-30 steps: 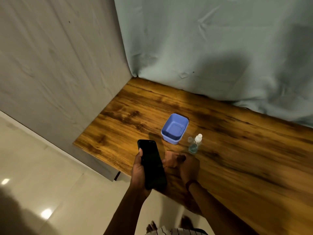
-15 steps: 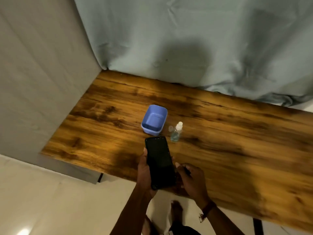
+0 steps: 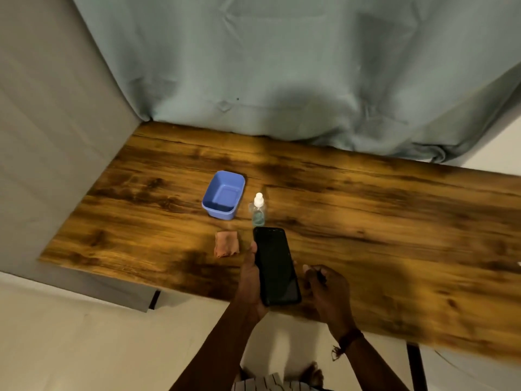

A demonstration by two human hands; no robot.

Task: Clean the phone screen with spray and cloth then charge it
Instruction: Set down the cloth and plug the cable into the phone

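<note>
A black phone (image 3: 275, 265) with a dark screen is held face up over the near edge of the wooden table (image 3: 366, 221), gripped from its left side by my left hand (image 3: 251, 280). My right hand (image 3: 327, 289) hovers just right of the phone, fingers loosely curled and holding nothing. A small folded pinkish cloth (image 3: 226, 244) lies on the table to the left of the phone. Just beyond the phone's top end stands a small clear spray bottle (image 3: 258, 210) with a white cap and bluish liquid.
A blue plastic tub (image 3: 223, 198) sits on the table left of the bottle. A grey-green curtain (image 3: 282, 66) hangs behind the table and a grey wall panel (image 3: 42, 136) bounds its left side. Pale floor lies below the table's near edge.
The cloth, held under my right hand a second ago, now lies on the table left of the phone. My right hand has moved to the phone's right side. The view has shifted.
</note>
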